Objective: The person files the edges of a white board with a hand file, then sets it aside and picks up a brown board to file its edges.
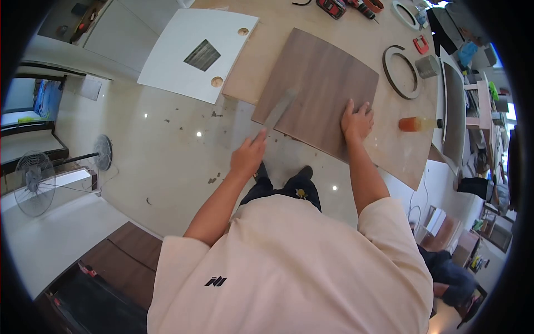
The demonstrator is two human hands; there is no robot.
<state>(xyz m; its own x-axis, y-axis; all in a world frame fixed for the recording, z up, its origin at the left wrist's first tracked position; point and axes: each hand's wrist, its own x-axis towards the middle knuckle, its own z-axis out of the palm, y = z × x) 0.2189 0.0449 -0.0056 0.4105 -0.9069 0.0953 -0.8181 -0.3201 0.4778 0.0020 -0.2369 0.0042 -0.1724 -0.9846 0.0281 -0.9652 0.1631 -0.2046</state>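
A brown wood-grain panel (328, 83) lies on the worktable (389, 150), its near left edge jutting out over the floor. In my left hand (248, 155), fingers wrapped round one end, is a flat grey metal file (280, 108). The file slants away from me across the panel's near left edge and is slightly blurred. My right hand (357, 121) rests on the panel by its right edge, fingers spread and holding nothing.
Left of the panel lies a white door (178, 50) with two round holes. A coiled strip (386, 72), an orange bottle (410, 124), a can (427, 67) and a red clamp (420, 44) are at right; a drill (364, 8) is at the back. Floor fans (34, 183) stand left.
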